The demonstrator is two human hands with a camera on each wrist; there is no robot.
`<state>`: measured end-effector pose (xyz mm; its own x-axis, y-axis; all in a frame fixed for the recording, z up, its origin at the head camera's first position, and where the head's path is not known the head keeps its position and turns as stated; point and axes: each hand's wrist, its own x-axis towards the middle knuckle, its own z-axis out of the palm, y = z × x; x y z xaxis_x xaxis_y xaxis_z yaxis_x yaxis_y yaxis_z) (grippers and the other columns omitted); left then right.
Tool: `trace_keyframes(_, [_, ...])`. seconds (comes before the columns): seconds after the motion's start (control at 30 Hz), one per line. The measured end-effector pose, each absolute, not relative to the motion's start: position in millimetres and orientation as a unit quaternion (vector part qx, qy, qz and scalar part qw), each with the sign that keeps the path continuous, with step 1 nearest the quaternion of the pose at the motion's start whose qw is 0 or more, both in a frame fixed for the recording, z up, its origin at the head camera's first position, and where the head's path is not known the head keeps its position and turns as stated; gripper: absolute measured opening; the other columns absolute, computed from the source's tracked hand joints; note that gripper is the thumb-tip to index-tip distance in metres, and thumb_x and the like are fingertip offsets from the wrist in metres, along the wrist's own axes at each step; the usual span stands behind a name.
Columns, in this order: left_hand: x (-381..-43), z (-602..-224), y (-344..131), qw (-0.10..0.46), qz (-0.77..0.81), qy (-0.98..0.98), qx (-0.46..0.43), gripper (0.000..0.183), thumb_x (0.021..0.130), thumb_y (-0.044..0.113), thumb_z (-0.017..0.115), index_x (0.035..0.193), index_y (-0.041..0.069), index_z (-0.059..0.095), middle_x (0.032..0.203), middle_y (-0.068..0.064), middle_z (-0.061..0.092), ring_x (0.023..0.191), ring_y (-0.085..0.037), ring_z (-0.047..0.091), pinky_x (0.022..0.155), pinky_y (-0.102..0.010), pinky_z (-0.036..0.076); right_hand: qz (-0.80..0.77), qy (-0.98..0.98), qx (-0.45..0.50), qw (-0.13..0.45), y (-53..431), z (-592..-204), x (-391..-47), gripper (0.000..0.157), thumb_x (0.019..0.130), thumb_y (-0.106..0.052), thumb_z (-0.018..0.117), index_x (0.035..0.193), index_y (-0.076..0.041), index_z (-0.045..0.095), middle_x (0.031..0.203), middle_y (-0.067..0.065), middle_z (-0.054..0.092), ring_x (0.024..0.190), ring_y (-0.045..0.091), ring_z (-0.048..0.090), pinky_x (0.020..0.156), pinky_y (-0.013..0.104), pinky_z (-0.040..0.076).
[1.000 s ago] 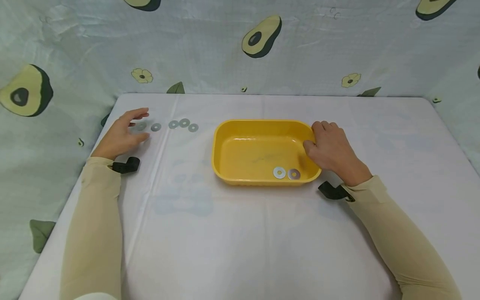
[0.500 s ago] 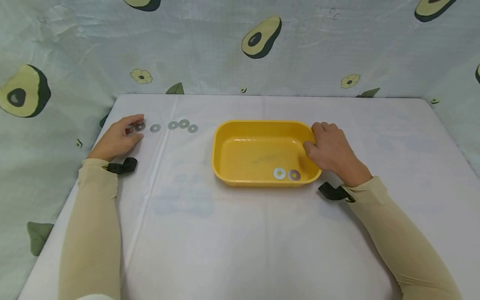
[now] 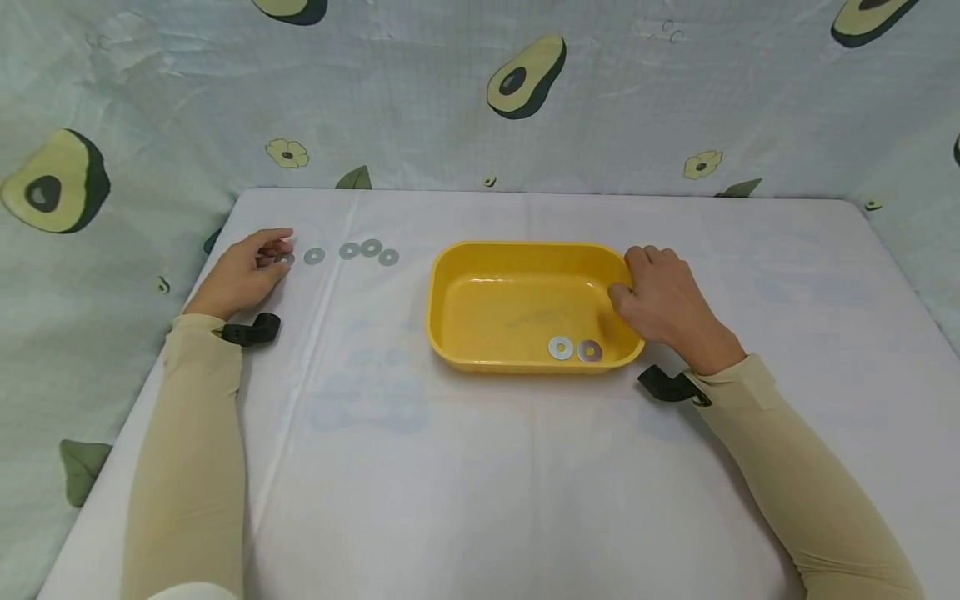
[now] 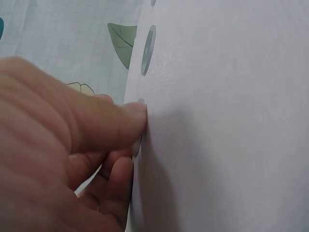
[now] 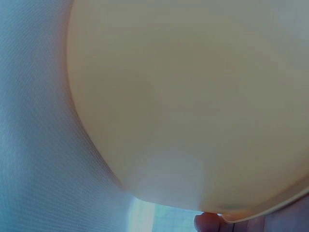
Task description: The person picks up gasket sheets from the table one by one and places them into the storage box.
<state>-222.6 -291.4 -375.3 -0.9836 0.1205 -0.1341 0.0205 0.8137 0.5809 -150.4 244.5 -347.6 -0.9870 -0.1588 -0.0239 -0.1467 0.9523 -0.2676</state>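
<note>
At the far left of the table, my left hand (image 3: pixel 238 273) pinches a flat metal washer (image 3: pixel 285 259), partly covered by the fingers. Up close in the left wrist view, the thumb (image 4: pixel 118 123) lies over that washer, with curled fingers below. Just to the right lies another washer (image 3: pixel 314 257). My right hand (image 3: pixel 663 298) grips the right rim of a yellow tray (image 3: pixel 480 367), thumb over the inner side. The tray's wall (image 5: pixel 193 106) fills most of the right wrist view, with fingertips (image 5: pixel 207 222) at its lower edge. Inside the tray are a silvery washer (image 3: pixel 560 347) and a duller washer (image 3: pixel 589 351).
Between the left hand and the tray, three washers sit close together, the middle washer (image 3: pixel 371 247) slightly farther back. A white cloth (image 3: pixel 480 483) covers the table. Behind it hangs an avocado-print curtain (image 3: pixel 420 100).
My left thumb and fingers have come closer together around the washer at the far left. The right hand and tray have stayed in place.
</note>
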Motion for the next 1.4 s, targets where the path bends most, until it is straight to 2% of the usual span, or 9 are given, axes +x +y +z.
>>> trace_keyframes(0.2, [-223.5,-374.1,-289.8,0.089,0.295,0.95,0.048,0.053,0.107,0.009,0.042,0.159,0.002,0.034,0.143,-0.031,0.048,0.126,-0.045,0.046,0.11,-0.063,0.036,-0.132,0.988,-0.081,0.02,245.0,-347.7,-150.2,0.039,0.094,-0.019,0.038,0.113,0.01,0.055,0.096,0.023,0.055,0.089,0.039,0.047,0.079,0.046,0.039])
trace_keyframes(0.43, [-221.7,-374.5,-292.0,0.08,0.257,0.962,0.033,0.053,0.107,0.013,0.045,0.158,0.001,0.035,0.142,-0.032,0.044,0.126,-0.048,0.039,0.106,-0.068,0.035,-0.133,0.988,-0.081,0.021,244.7,-347.4,-150.4,0.041,0.094,-0.019,0.038,0.115,0.011,0.055,0.097,0.023,0.055,0.089,0.039,0.047,0.08,0.048,0.04])
trace_keyframes(0.6, [-220.5,-374.5,-291.9,0.08,0.26,0.962,0.034,0.052,0.107,0.013,0.046,0.157,0.002,0.036,0.141,-0.031,0.045,0.124,-0.048,0.039,0.104,-0.067,0.036,-0.132,0.988,-0.08,0.024,244.6,-347.4,-150.3,0.041,0.094,-0.02,0.038,0.116,0.011,0.055,0.098,0.023,0.055,0.091,0.039,0.047,0.081,0.049,0.041])
trace_keyframes(0.9, [-218.9,-372.7,-288.3,0.054,0.27,0.96,0.049,0.049,0.105,0.009,0.048,0.153,0.001,0.043,0.135,-0.031,0.045,0.115,-0.045,0.045,0.099,-0.062,0.04,-0.133,0.987,-0.084,0.018,245.0,-347.7,-150.2,0.039,0.094,-0.02,0.039,0.113,0.01,0.055,0.095,0.022,0.055,0.088,0.039,0.047,0.079,0.047,0.04])
trace_keyframes(1.1, [-217.8,-369.6,-289.4,0.053,0.277,0.957,0.065,0.049,0.102,0.01,0.05,0.15,0.002,0.048,0.134,-0.029,0.049,0.115,-0.045,0.052,0.101,-0.059,0.044,-0.132,0.987,-0.084,0.019,245.4,-347.2,-149.7,0.04,0.094,-0.02,0.039,0.115,0.011,0.056,0.096,0.022,0.056,0.089,0.039,0.048,0.08,0.048,0.041])
trace_keyframes(1.17, [-217.6,-368.3,-291.8,0.061,0.273,0.958,0.063,0.049,0.101,0.012,0.052,0.149,0.001,0.049,0.133,-0.028,0.051,0.116,-0.044,0.054,0.099,-0.056,0.046,-0.132,0.987,-0.084,0.019,245.4,-347.2,-149.6,0.04,0.094,-0.02,0.039,0.114,0.011,0.056,0.096,0.022,0.056,0.089,0.039,0.047,0.08,0.048,0.041])
trace_keyframes(1.27, [-217.3,-366.4,-295.6,0.076,0.27,0.958,0.054,0.051,0.099,0.013,0.055,0.148,0.001,0.053,0.133,-0.027,0.054,0.113,-0.041,0.056,0.092,-0.044,0.048,-0.132,0.987,-0.085,0.019,245.3,-347.1,-149.5,0.039,0.094,-0.02,0.039,0.113,0.01,0.055,0.096,0.022,0.055,0.089,0.039,0.047,0.08,0.048,0.04])
trace_keyframes(1.4, [-216.0,-364.0,-298.6,0.09,0.268,0.958,0.047,0.051,0.097,0.014,0.056,0.147,0.001,0.056,0.135,-0.026,0.056,0.112,-0.037,0.056,0.084,-0.025,0.042,-0.131,0.987,-0.087,0.018,245.2,-346.9,-149.6,0.038,0.094,-0.02,0.038,0.111,0.01,0.055,0.094,0.021,0.054,0.087,0.038,0.047,0.079,0.047,0.04])
